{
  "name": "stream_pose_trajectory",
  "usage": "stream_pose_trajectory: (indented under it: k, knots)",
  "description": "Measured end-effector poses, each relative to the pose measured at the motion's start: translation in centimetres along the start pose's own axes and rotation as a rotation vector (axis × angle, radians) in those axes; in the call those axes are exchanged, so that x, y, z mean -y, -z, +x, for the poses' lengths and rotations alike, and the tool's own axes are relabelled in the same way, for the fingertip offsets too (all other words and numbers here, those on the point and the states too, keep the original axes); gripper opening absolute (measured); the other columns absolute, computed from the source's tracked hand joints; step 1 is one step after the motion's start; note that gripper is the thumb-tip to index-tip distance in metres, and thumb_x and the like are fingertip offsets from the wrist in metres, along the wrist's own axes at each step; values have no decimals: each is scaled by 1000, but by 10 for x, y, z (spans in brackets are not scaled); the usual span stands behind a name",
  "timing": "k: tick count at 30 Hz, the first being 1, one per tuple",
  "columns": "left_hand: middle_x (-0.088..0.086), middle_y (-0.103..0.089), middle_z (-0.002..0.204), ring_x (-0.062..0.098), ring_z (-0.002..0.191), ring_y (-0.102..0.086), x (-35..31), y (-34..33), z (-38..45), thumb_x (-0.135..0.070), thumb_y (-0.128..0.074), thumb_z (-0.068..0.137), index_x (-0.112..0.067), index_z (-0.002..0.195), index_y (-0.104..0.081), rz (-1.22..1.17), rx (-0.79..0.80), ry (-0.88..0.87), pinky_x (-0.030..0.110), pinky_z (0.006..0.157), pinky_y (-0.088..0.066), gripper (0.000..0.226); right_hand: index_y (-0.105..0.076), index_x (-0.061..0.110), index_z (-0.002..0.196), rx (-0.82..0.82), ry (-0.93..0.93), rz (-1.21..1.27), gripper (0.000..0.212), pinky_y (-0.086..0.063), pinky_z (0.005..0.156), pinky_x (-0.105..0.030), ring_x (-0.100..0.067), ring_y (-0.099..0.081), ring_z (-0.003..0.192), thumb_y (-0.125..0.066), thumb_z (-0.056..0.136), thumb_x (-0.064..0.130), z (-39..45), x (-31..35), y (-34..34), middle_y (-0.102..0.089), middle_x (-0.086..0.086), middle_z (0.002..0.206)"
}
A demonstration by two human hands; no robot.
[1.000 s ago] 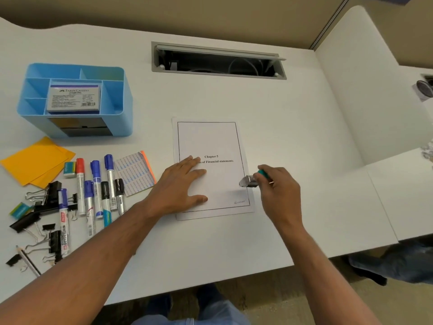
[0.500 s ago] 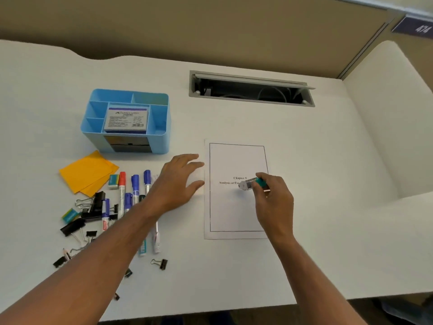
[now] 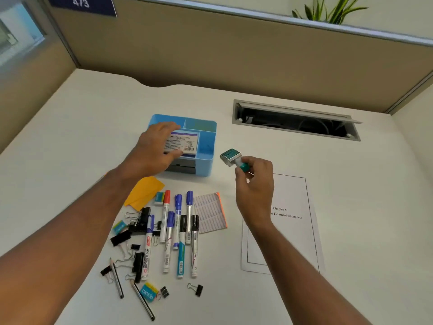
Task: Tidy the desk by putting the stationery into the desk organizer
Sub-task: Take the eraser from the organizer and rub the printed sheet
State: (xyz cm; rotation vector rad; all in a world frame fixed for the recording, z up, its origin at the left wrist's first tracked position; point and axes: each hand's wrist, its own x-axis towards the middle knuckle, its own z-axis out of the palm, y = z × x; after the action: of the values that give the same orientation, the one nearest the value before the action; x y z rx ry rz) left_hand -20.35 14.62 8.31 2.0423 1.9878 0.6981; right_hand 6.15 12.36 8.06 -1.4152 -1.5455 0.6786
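The blue desk organizer point(image 3: 207, 160) stands at mid-desk with a white labelled box point(image 3: 185, 143) in its middle compartment. My left hand point(image 3: 154, 148) clasps its left side, fingers over the back rim and thumb at the box's front edge. My right hand point(image 3: 255, 188) holds a small teal roller stamp point(image 3: 230, 157) in the air just right of the organizer. Several markers point(image 3: 178, 231), black binder clips point(image 3: 138, 221), two pencils point(image 3: 117, 280), small erasers point(image 3: 148, 292), yellow sticky notes point(image 3: 145, 192) and a label pad point(image 3: 210, 212) lie in front of the organizer.
A printed sheet of paper point(image 3: 293, 231) lies to the right, under my right forearm. An open cable slot point(image 3: 295, 120) is set into the desk at the back right. A brown partition wall point(image 3: 234, 55) bounds the desk behind.
My left hand has left the sheet and moved up onto the organizer. My right hand has lifted the stamp off the sheet and carried it left toward the organizer. The view has swung left.
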Motion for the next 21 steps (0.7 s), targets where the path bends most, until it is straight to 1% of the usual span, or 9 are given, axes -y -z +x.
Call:
stream_pose_trajectory:
  k: [4,7,9,12,14,16,19,20,21]
  knots:
    - [5,-43,141,21,127,-45,13,6,4,-33,-73,86,-27,151,-25,-23,118,94,40,100,-50,81,-60,18,113,42,35,77,20,-46,78,-5,-8,-56,103,-64,95,10,16,25,-30,-54,4,113]
    - [2,-43,141,17,127,-46,18,7,6,-32,-73,87,-29,153,-21,-78,160,120,33,96,-52,85,-58,16,114,108,40,109,19,-46,72,-2,-12,-56,112,-63,96,11,22,37,-54,-53,1,116]
    - [-1,-43,143,14,126,-46,17,7,7,-29,-74,86,-29,154,-19,-121,161,128,28,92,-52,88,-58,15,114,135,62,89,19,-49,73,-3,-13,-55,117,-63,96,12,24,41,-70,-52,2,118]
    - [-4,-44,145,10,122,-47,17,8,10,-26,-76,84,-29,155,-17,-182,152,139,21,87,-49,93,-57,12,115,144,118,18,21,-51,76,-6,-11,-54,118,-64,95,12,24,44,-89,-52,0,120]
    - [-4,-45,145,6,116,-47,18,8,11,-25,-78,83,-29,156,-16,-221,150,152,16,83,-48,96,-57,12,115,149,130,-11,21,-54,76,-11,-7,-52,116,-64,95,12,24,44,-99,-53,-1,122]
    - [-3,-46,144,6,114,-48,20,8,12,-24,-80,81,-30,156,-15,-260,149,168,12,78,-48,99,-57,12,114,141,140,-34,21,-56,76,-14,-3,-49,112,-65,95,13,23,43,-107,-53,0,122]
    - [-4,-47,143,5,114,-49,22,9,14,-24,-81,79,-31,156,-14,-291,142,183,7,73,-47,102,-57,13,113,121,141,-75,20,-53,75,-11,-1,-49,109,-66,94,13,24,40,-115,-53,0,120]
    - [-4,-47,142,4,114,-49,22,9,15,-24,-82,79,-31,156,-14,-299,142,187,6,72,-46,103,-57,13,112,112,139,-91,21,-53,77,-13,-2,-50,108,-66,94,13,24,39,-116,-54,0,120]
    - [-5,-47,142,4,114,-49,23,8,15,-23,-82,79,-31,156,-13,-307,142,190,5,71,-46,104,-57,14,112,100,140,-105,22,-55,79,-18,-3,-51,107,-67,93,14,24,38,-118,-56,0,118]
